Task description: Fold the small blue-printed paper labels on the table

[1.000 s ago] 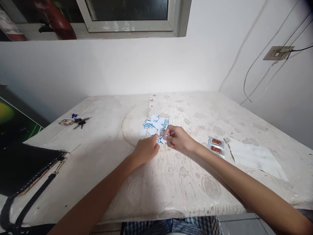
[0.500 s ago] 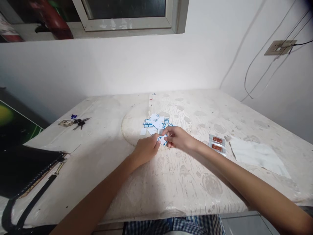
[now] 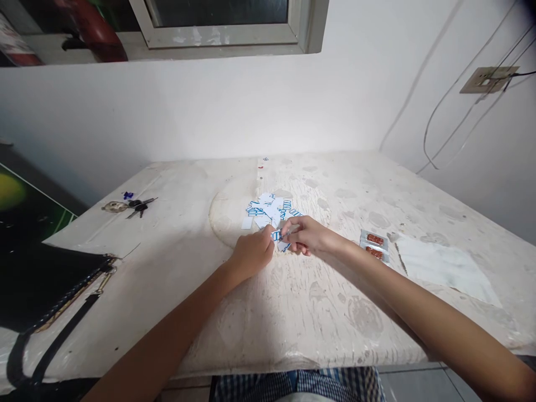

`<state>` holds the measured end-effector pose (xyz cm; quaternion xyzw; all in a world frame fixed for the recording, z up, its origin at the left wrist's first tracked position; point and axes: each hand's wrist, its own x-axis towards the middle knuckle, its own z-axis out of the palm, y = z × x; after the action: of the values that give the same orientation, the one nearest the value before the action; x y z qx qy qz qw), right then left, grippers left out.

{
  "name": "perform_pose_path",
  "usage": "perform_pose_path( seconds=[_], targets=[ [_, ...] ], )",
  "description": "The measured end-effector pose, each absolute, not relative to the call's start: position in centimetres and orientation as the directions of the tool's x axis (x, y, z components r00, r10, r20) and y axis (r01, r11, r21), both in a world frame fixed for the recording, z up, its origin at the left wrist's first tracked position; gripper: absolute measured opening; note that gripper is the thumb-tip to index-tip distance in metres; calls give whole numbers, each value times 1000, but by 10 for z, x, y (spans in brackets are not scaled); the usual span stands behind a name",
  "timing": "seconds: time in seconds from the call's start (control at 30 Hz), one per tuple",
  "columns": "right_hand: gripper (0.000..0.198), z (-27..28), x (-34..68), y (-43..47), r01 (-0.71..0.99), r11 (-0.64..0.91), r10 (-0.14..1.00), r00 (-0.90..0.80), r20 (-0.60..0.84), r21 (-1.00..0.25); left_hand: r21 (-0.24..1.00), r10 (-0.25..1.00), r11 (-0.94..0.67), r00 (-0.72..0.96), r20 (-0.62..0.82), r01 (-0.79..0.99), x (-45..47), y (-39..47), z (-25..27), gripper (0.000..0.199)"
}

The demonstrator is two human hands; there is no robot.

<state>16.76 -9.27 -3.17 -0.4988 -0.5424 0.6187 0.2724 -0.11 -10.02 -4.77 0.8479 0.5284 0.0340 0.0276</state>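
Observation:
Between my two hands is a small white paper piece with blue markings [image 3: 276, 235]. My left hand [image 3: 253, 251] pinches its left side, fingers closed. The thumb and forefinger of my right hand [image 3: 305, 234] grip its right side. Just beyond my fingers lies a loose pile of white paper pieces [image 3: 268, 208], several with blue edges or stripes. A plain white square [image 3: 247, 223] rests at the pile's near left. Another blue-marked piece lies on the table under my right fingers, partly hidden.
Two blister-like packs with reddish-brown contents [image 3: 375, 245] lie right of my right forearm, beside a white cloth or paper sheet [image 3: 446, 268]. Keys [image 3: 138, 206] sit at the left, and a black bag [image 3: 54, 285] with a strap covers the table's left edge. A white wall [image 3: 234, 106] stands behind.
The held piece now shows a blue-striped face between my fingers, where a whiter piece showed before. My right hand has shifted slightly, and the view has moved a little.

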Motion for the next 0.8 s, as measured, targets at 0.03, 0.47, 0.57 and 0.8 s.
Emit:
perform_pose_path(
  seconds=[0.03, 0.47, 0.57, 0.8],
  targets=[
    [12, -33, 167, -92, 169, -293, 875, -350, -336, -941, 80, 896, -443, 442, 32, 893, -1, -100, -48, 28],
    [24, -56, 158, -87, -263, -375, 918, -240, -316, -889, 1, 857, -514, 514, -44, 858, 2, -106, -37, 20],
    [25, -58, 158, -86, -277, -363, 926, -218, -310, -890, 11, 843, -536, 536, -32, 844, 0, -106, -36, 19],
    [24, -57, 157, -88, -282, -346, 932, -211, -294, -895, 50, 821, -566, 568, -52, 823, -2, -105, -35, 20]
  ],
)
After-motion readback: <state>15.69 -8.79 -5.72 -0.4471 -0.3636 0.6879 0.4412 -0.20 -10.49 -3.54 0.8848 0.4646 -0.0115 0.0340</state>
